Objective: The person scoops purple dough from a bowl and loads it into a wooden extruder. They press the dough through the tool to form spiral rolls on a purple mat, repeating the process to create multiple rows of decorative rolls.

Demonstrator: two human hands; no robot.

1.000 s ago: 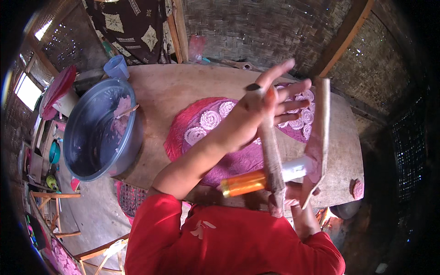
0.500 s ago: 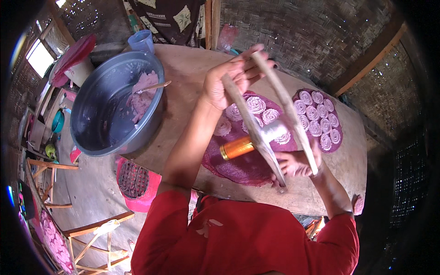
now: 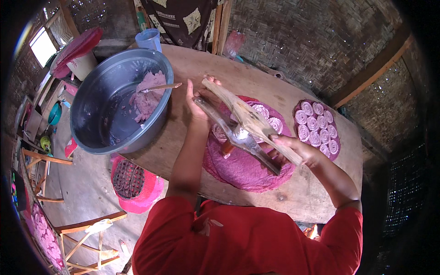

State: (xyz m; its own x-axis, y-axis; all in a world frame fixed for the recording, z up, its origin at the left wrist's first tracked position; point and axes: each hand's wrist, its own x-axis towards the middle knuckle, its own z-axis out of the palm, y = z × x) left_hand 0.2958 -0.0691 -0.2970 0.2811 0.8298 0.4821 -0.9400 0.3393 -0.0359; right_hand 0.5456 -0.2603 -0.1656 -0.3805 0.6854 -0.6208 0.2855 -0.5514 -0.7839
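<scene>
A wooden two-handled press (image 3: 250, 117) is in both hands, tilted from upper left to lower right above a round purple mat (image 3: 243, 176). My left hand (image 3: 200, 103) supports the far-left ends of its handles, thumb stretched out. My right hand (image 3: 295, 149) is closed round the near-right ends. Between the handles, an orange cylinder (image 3: 227, 147) shows partly below the front bar. Pale pink dough spirals (image 3: 261, 110) lie on the mat's far part, some hidden by the press and hands.
On the table (image 3: 192, 62), a second purple mat with several dough spirals (image 3: 314, 123) lies at right. A large dark basin (image 3: 98, 142) at left holds pink dough (image 3: 149, 105) and a wooden-handled utensil (image 3: 162, 86). A blue cup (image 3: 149, 40) stands behind it. A pink basket (image 3: 130, 183) sits below the table edge.
The press has turned, its handles now slanting more sideways and closer together. My left hand has come down and left; the orange cylinder is now mostly hidden. The view has shifted slightly.
</scene>
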